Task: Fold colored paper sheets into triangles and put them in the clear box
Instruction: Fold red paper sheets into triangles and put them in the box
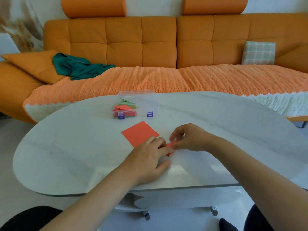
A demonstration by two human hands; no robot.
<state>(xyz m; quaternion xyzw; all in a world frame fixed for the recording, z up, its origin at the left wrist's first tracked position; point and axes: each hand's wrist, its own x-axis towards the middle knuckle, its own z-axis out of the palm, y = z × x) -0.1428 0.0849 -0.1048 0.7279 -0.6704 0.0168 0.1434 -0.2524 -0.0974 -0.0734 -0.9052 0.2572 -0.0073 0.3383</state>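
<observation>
While both hands work a small red piece, the orange sofa (125,42) stands well behind the box, past the far edge of the white table (66,147) that carries everything else. The box (150,104) sits towards that far edge, with red and green triangles (124,108) piled at its left end. A flat red sheet (139,132) lies on the near side of the box, apart from it, not yet folded.

Nearer than the box again, the left hand (148,159) lies flat over the piece (170,145), fingers mostly straight and pressing down; it also covers the sheet's near corner. The right hand (190,139), nearer than the box and a little right of it, pinches the piece's edge with curled fingers and thumb. Only a sliver of red shows between the hands, so the stage of the fold cannot be told.

The likely fault is a crooked triangle: if the press eases while the crease is run, the edges could slide out of line. The left hand might also drag or crumple the sheet under it.
</observation>
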